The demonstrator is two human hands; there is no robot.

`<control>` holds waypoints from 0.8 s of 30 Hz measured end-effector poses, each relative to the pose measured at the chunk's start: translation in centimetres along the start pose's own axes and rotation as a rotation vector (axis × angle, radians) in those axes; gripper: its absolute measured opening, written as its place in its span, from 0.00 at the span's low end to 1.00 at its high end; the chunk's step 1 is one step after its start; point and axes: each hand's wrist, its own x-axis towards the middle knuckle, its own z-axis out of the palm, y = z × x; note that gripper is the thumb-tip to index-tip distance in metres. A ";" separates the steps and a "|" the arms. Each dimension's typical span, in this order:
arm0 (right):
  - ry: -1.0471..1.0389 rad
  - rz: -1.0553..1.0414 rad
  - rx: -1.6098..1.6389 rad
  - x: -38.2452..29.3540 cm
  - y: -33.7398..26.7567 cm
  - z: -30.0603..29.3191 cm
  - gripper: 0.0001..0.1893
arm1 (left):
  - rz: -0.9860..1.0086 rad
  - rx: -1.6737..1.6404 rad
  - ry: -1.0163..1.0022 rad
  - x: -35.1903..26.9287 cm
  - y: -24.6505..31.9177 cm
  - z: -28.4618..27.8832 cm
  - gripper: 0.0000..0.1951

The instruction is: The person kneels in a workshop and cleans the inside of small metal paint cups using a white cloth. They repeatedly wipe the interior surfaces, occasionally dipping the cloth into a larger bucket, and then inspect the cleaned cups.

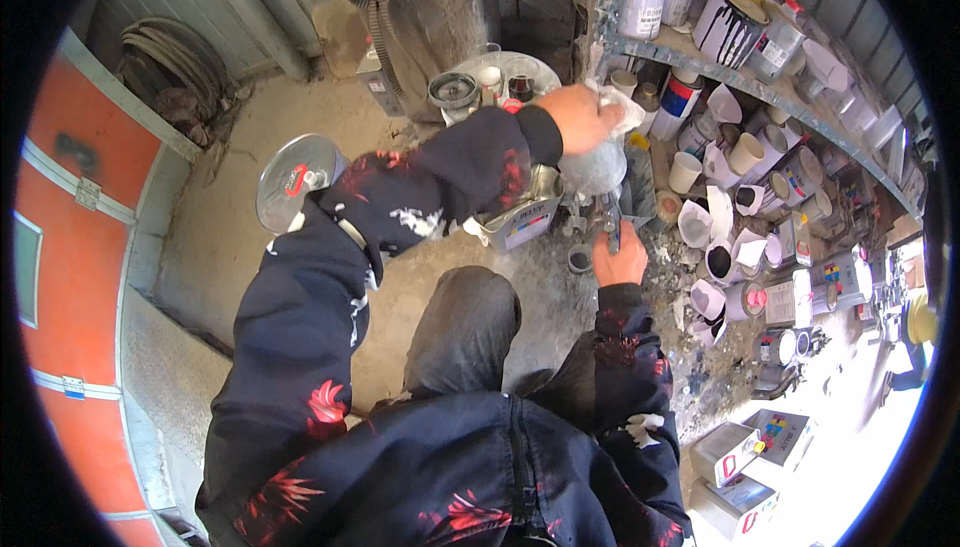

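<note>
My right hand (pixel 619 254) is closed around the handle of a metal spray gun (pixel 611 221), low at centre right. A translucent paint cup (pixel 595 168) sits above the gun. My left hand (pixel 581 118) reaches over from the left and holds a crumpled white cloth or paper wipe (pixel 621 108) at the top of the cup. Just left of the cup stands a rectangular metal tin (pixel 521 224), partly hidden by my left sleeve. A small grey cup (pixel 580 258) rests on the floor left of my right hand.
A round table (pixel 540 67) with cups and a lidded can (pixel 453 89) is ahead. Shelving (pixel 750 78) with paint cans and paper cups lines the right. A clear-topped drum (pixel 281 179) stands left. Metal canisters (pixel 724 453) sit lower right; a coiled hose (pixel 176 59) lies upper left.
</note>
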 end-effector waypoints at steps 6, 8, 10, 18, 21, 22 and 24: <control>-0.062 0.021 0.224 0.4 0.7 -1.2 0.13 | 0.396 0.127 0.238 -3.6 -0.2 1.4 0.20; -0.090 -0.026 0.272 0.6 0.8 -1.6 0.12 | 0.535 0.202 0.176 -4.5 -1.5 0.7 0.17; -0.172 -0.010 0.300 0.6 0.6 -1.7 0.12 | 0.642 0.260 0.124 -5.1 -2.8 -0.1 0.15; -0.281 -0.016 0.442 0.5 0.3 -1.5 0.13 | 0.945 0.398 0.051 -5.9 -6.1 -3.6 0.14; -0.325 0.033 0.466 0.6 0.1 -1.8 0.12 | 0.934 0.512 0.052 -5.7 -7.3 -4.8 0.14; -0.336 0.040 0.473 0.6 0.0 -1.9 0.12 | 0.934 0.534 0.075 -5.5 -7.6 -5.2 0.15; -0.334 0.076 0.479 0.4 -0.5 -2.2 0.13 | 0.919 0.569 0.069 -5.3 -8.0 -6.1 0.18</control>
